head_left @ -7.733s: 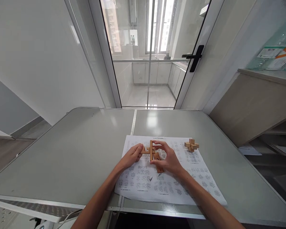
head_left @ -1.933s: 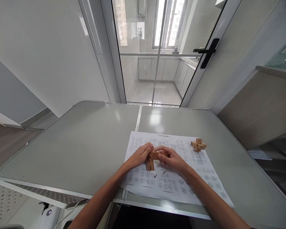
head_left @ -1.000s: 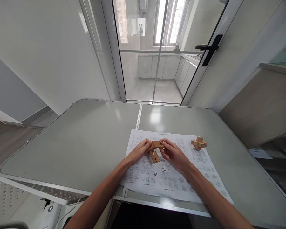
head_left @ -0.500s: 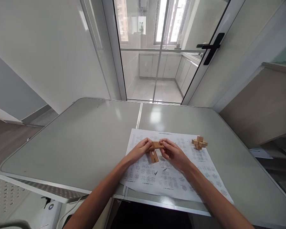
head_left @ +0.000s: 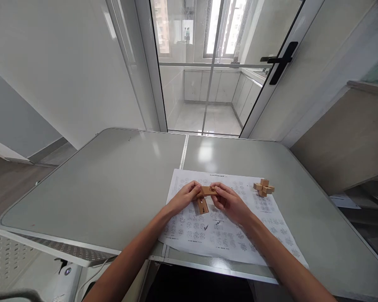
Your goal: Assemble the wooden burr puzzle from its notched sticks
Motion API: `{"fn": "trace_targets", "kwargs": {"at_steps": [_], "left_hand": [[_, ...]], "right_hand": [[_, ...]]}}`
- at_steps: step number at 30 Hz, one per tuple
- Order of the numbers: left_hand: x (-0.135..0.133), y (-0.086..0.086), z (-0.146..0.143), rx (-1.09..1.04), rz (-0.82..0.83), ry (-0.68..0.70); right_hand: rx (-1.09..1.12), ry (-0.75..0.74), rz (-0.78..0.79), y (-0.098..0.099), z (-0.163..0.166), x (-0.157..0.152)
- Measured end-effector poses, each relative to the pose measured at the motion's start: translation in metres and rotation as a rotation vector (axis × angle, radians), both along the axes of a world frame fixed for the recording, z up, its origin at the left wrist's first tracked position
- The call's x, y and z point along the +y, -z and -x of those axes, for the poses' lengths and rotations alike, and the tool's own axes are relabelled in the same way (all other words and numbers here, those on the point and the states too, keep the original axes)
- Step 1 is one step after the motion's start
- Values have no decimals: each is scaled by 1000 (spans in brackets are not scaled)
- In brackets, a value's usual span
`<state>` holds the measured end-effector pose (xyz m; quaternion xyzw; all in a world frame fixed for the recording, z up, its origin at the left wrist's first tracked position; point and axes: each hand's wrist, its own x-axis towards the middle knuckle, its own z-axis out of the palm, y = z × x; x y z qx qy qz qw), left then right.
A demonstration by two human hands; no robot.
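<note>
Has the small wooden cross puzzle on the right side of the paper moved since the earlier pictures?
No. The wooden cross puzzle lies at the same spot near the far right corner of the printed paper; only the camera shifted.

Grey tabletop (head_left: 113, 184) seen with centre seam. Printed sheet of small diagrams (head_left: 239, 235) spread on near right half. Assembled wooden cross puzzle (head_left: 263, 188) set on sheet's far right corner. Glass sliding door (head_left: 208, 63) with black handle (head_left: 279, 62) seen behind.
</note>
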<state>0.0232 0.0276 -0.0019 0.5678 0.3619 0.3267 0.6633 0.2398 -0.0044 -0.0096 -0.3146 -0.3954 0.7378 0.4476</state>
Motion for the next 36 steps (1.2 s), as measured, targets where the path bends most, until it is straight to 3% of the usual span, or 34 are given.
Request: {"fn": "trace_targets", "kwargs": {"at_steps": [14, 25, 36], "left_hand": [[0, 0, 2, -24, -9, 31], [0, -1, 2, -101, 54, 10], [-4, -8, 2, -240, 173, 69]], "right_hand": [[-13, -6, -8, -2, 1, 0], [24, -144, 90, 1, 5, -2], [-72, -140, -64, 11, 12, -4]]}}
